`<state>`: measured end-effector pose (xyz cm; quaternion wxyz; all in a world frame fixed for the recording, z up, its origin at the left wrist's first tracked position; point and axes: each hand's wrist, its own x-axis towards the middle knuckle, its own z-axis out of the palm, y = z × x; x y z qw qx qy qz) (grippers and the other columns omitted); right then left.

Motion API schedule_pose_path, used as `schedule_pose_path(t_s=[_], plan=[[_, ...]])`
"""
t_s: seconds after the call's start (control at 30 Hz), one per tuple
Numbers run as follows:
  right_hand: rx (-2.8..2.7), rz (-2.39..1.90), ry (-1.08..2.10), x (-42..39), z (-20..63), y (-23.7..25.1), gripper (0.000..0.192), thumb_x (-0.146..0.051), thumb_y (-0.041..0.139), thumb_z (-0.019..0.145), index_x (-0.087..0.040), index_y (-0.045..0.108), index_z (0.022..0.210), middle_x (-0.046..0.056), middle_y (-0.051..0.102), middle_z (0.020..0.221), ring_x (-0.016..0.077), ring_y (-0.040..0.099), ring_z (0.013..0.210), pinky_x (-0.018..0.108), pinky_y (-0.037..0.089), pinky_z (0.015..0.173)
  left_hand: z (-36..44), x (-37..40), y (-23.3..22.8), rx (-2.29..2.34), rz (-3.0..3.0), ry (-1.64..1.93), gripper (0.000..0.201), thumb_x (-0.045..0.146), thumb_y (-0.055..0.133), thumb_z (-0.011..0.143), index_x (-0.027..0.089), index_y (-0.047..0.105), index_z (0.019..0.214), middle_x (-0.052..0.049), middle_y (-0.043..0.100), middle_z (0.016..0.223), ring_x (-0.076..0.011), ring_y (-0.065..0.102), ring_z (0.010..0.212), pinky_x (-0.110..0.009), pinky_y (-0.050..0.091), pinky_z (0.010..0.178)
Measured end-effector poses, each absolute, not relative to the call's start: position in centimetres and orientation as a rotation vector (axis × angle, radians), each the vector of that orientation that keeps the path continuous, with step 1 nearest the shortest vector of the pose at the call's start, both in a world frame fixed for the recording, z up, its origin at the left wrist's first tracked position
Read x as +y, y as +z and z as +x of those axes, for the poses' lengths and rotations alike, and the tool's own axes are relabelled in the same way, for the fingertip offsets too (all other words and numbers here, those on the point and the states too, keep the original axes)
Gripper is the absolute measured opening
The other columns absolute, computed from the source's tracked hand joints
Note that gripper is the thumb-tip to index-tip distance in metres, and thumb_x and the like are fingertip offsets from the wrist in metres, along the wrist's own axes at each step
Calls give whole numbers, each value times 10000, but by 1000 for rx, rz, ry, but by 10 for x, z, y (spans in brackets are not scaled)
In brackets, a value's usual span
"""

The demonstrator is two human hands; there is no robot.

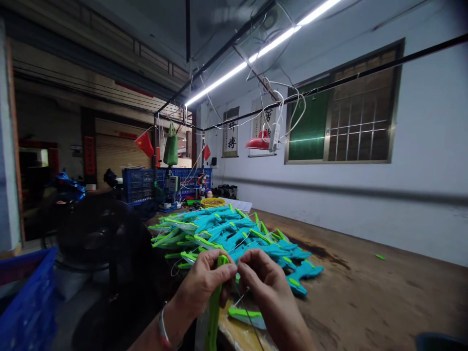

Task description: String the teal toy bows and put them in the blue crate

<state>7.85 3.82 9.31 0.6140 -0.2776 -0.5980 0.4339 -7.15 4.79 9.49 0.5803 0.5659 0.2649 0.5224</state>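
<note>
My left hand [210, 279] is closed around the upper end of a lime-green plastic strip [214, 317], which stands nearly upright with its lower part running out of the bottom of the view. Close beside it, my right hand [265, 280] is pinched, its fingertips almost touching the left thumb. A thin cord [250, 319] runs down from between the hands; the right fingertips seem to hold it, though the grip itself is partly hidden. Just beyond lies a large pile of teal and lime-green plastic pieces [234, 229] with white strings. Another lime-green and clear piece [246, 316] lies below my hands.
The brown table [351, 302] extends right to the wall, with a small green piece [380, 257] on it. A yellow basin [212, 202] stands behind the pile. A blue crate [29, 297] is at lower left, near a black fan [95, 234]. A red lamp [258, 141] hangs overhead.
</note>
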Motion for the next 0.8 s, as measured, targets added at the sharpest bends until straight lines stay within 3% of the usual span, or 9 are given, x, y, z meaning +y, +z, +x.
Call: schedule_pose_path(t_s=[0.1, 0.2, 0.33, 0.47, 0.8], plan=[[-1342, -643, 1040, 39, 76, 90, 416, -532, 777, 777, -176, 562, 778, -28, 539, 659, 108, 508, 536, 207, 441, 508, -73, 45, 96, 638, 1361, 1217, 331, 428, 815, 750, 155, 632, 714, 23, 567, 437, -75, 433, 335, -175, 337, 364], [-1354, -623, 935, 35, 72, 84, 328, -469, 726, 846, -177, 591, 786, -15, 564, 656, 124, 535, 559, 215, 455, 524, -75, 45, 96, 620, 1348, 1201, 328, 439, 809, 754, 155, 646, 744, 30, 562, 440, -73, 435, 343, -166, 332, 363], [-1445, -539, 586, 30, 67, 77, 161, -276, 604, 948, -178, 647, 828, 16, 604, 740, 135, 576, 630, 211, 475, 552, -77, 48, 92, 580, 1266, 1181, 351, 454, 824, 721, 168, 624, 751, 49, 546, 511, -62, 437, 361, -163, 333, 365], [-1537, -483, 270, 26, 67, 77, 171, -125, 534, 973, -186, 677, 902, 32, 638, 824, 136, 636, 713, 206, 514, 631, -79, 50, 88, 559, 1211, 1163, 330, 422, 820, 743, 163, 617, 760, 47, 533, 570, -57, 449, 383, -157, 314, 371], [-1603, -658, -216, 30, 64, 78, 177, -100, 541, 943, -197, 549, 795, 25, 580, 760, 145, 586, 671, 222, 445, 570, -79, 50, 84, 472, 1215, 1153, 292, 377, 776, 823, 168, 598, 722, 51, 486, 538, -57, 410, 394, -186, 316, 413]])
